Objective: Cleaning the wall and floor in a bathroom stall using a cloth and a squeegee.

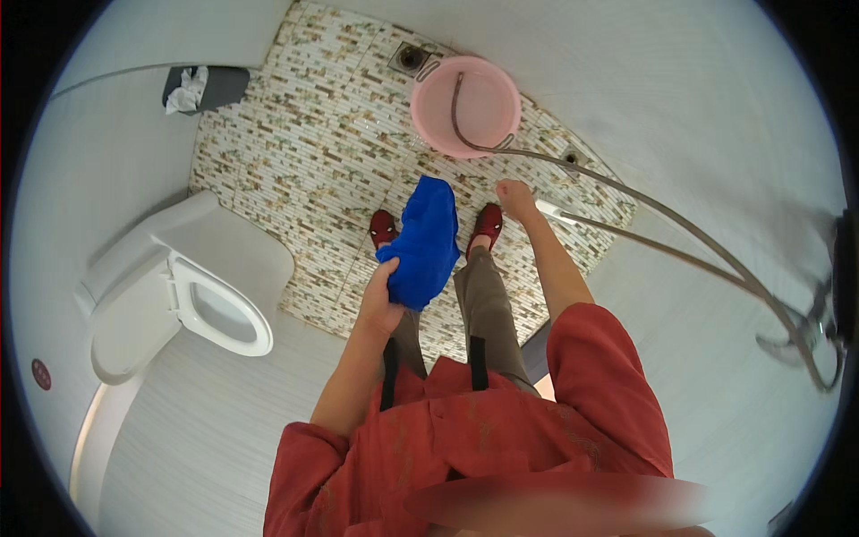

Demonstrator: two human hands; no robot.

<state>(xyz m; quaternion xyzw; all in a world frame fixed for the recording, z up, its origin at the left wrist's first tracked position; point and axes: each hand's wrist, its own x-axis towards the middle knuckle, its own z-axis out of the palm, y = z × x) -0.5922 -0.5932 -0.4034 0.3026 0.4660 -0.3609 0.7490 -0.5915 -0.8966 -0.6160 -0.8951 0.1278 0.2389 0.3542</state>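
Observation:
My left hand [386, 299] grips the lower left edge of a bunched blue cloth [426, 235], which hangs out in front of my legs. My right hand [515, 199] is curled into a fist above my right shoe [486, 225]. Right beside that wrist is a white handle-like piece [556, 212] at the end of a thin hose [658, 247]. The wrist partly covers it, and whether the fingers touch it is hidden. Beyond both hands, a pink plastic tub [419, 111] stands on the floor. A thicker hose [577, 164] runs over its rim, with its end inside.
A white toilet [258, 339] with its lid raised stands at left. Crumpled white paper lies on a dark grey bin [228, 87] at the far left wall. Floor drains [408, 58] lie near the tub. Both hoses lead towards a metal tap [815, 329] on the right wall.

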